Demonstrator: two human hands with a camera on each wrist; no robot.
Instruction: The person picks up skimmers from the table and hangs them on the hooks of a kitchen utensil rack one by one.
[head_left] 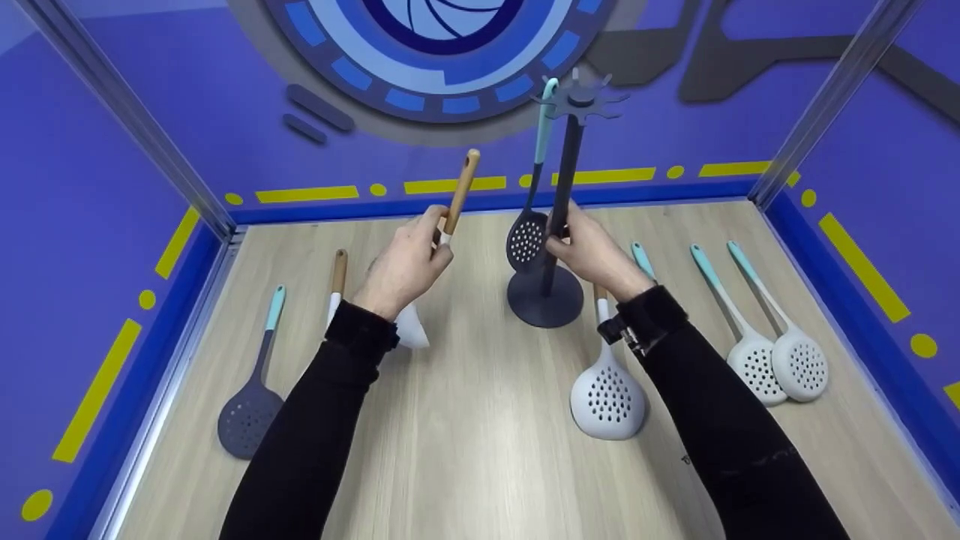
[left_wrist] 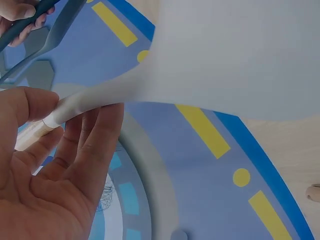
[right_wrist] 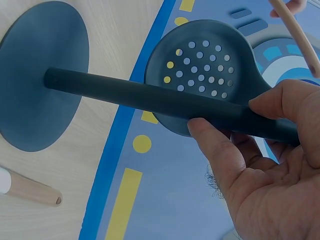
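Observation:
My left hand pinches a white spatula near where its neck meets the wooden handle. The handle points up, and the broad blade hangs below, partly hidden by the hand in the head view. My right hand grips the black pole of a utensil stand around its middle. A ring of hooks tops the stand. From it hangs a black skimmer with a turquoise handle, on the left side of the pole.
On the wooden table lie a dark skimmer and a wooden-handled utensil at left. A white skimmer lies below my right wrist, with a turquoise handle behind it. Two white skimmers overlap at right. Blue walls surround the table.

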